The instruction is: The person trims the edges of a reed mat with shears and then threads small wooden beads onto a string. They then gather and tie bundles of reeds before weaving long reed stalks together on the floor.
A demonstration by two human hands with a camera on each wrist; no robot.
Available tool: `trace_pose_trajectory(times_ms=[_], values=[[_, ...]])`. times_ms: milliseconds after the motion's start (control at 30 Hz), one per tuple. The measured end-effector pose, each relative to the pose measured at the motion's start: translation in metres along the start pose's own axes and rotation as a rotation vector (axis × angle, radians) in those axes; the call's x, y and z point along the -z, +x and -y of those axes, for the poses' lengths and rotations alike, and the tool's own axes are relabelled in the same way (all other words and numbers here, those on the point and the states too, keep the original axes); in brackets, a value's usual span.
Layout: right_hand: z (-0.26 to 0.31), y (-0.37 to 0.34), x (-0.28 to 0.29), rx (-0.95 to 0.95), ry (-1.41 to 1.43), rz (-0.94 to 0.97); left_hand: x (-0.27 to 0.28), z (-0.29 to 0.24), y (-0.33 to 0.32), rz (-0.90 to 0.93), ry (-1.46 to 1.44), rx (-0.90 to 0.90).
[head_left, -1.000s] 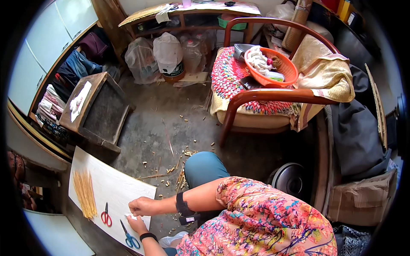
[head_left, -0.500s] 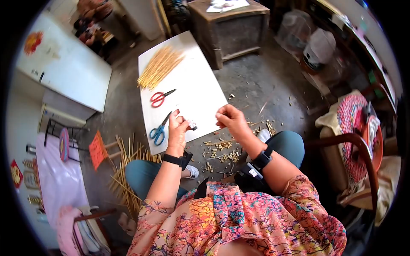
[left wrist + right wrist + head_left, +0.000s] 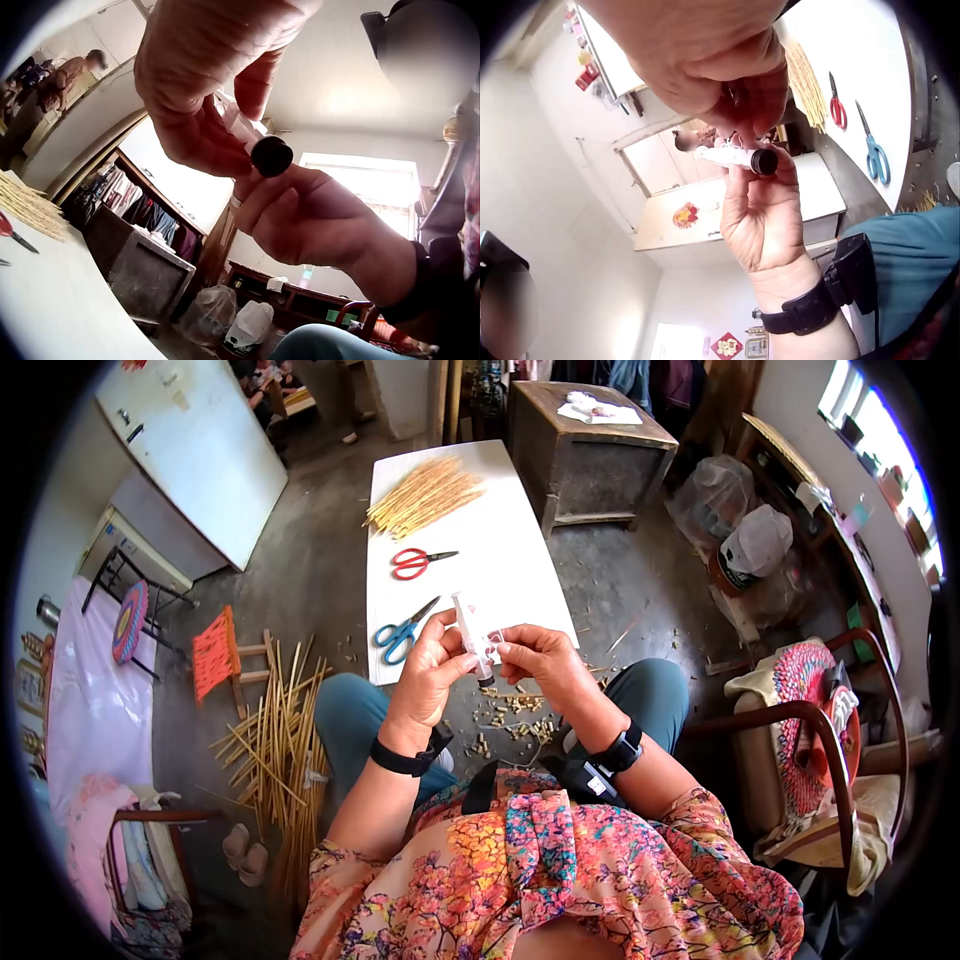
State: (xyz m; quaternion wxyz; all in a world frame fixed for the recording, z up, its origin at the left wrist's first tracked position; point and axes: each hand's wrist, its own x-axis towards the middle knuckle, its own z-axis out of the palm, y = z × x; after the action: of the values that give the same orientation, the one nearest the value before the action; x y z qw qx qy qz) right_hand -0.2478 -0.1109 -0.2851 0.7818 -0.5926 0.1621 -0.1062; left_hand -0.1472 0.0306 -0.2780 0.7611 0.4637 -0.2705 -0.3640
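Note:
My left hand [image 3: 428, 678] pinches a slim, whitish translucent tube [image 3: 468, 620] between thumb and fingers. Its round black end [image 3: 271, 156] shows large in the left wrist view. Close beside the tube, my right hand [image 3: 545, 662] has its fingertips drawn together on a fine white thread [image 3: 736, 141], which loops next to the tube in the right wrist view. Both hands are over the near edge of a white board [image 3: 500, 550]. Blue-handled scissors [image 3: 398, 642] lie left of the hands, and red-handled scissors [image 3: 410, 564] lie farther back.
A bundle of straw-coloured stalks [image 3: 425, 495] lies on the board's far end. More long stalks [image 3: 285, 735] are piled on the floor at left, beside an orange-topped stool [image 3: 214, 658]. Short cut pieces [image 3: 515, 730] litter the floor between the knees. A wooden cabinet [image 3: 595, 470] stands behind.
The head view has swung round to face the board. Half a second ago the hands were apart; now the right hand has come in beside the left at the tube.

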Motion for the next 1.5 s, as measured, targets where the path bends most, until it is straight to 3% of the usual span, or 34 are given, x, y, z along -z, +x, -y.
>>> trace_pose_trajectory(times_ms=[100, 167, 233, 567, 633, 700, 867, 933, 1200, 1367, 1433, 1467, 1500], values=[[-0.006, 0.003, -0.012, 0.03, -0.023, -0.001, 0.012, -0.004, -0.017, -0.007, -0.049, -0.01], [-0.005, -0.002, -0.021, 0.007, -0.015, 0.005, 0.021, -0.006, -0.03, 0.004, -0.269, 0.111], [-0.007, -0.006, -0.027, -0.017, 0.037, 0.046, 0.025, 0.003, -0.039, -0.048, -0.344, 0.122], [-0.006, -0.008, -0.021, -0.047, 0.396, 0.184, 0.037, 0.018, -0.061, -0.029, -0.435, 0.175], [-0.006, -0.012, -0.018, -0.112, 0.486, 0.34, 0.04, 0.013, -0.061, -0.027, -0.469, 0.137], [-0.01, -0.021, -0.015, -0.129, 0.474, 0.472, 0.047, 0.008, -0.06, -0.153, -0.505, 0.137], [-0.007, -0.038, -0.011, -0.165, 0.461, 0.523, 0.057, 0.015, -0.066, -0.156, -0.576, 0.094], [-0.002, -0.038, -0.004, -0.085, 0.457, 0.617, 0.066, 0.011, -0.058, -0.137, -0.611, 0.091], [-0.006, -0.059, 0.024, -0.099, 0.43, 0.676, 0.078, -0.008, -0.065, -0.196, -0.465, 0.063], [-0.018, -0.071, 0.034, -0.215, 0.33, 0.731, 0.07, -0.019, -0.061, -0.23, -0.332, -0.024], [-0.022, -0.081, 0.03, -0.235, 0.228, 0.724, 0.056, -0.032, -0.06, -0.289, 0.048, -0.088], [-0.022, -0.081, 0.031, -0.251, 0.243, 0.711, 0.06, -0.032, -0.059, -0.225, 0.132, -0.088], [-0.014, -0.086, 0.032, -0.089, 0.229, 0.602, 0.064, -0.031, -0.059, -0.165, 0.222, -0.071]])
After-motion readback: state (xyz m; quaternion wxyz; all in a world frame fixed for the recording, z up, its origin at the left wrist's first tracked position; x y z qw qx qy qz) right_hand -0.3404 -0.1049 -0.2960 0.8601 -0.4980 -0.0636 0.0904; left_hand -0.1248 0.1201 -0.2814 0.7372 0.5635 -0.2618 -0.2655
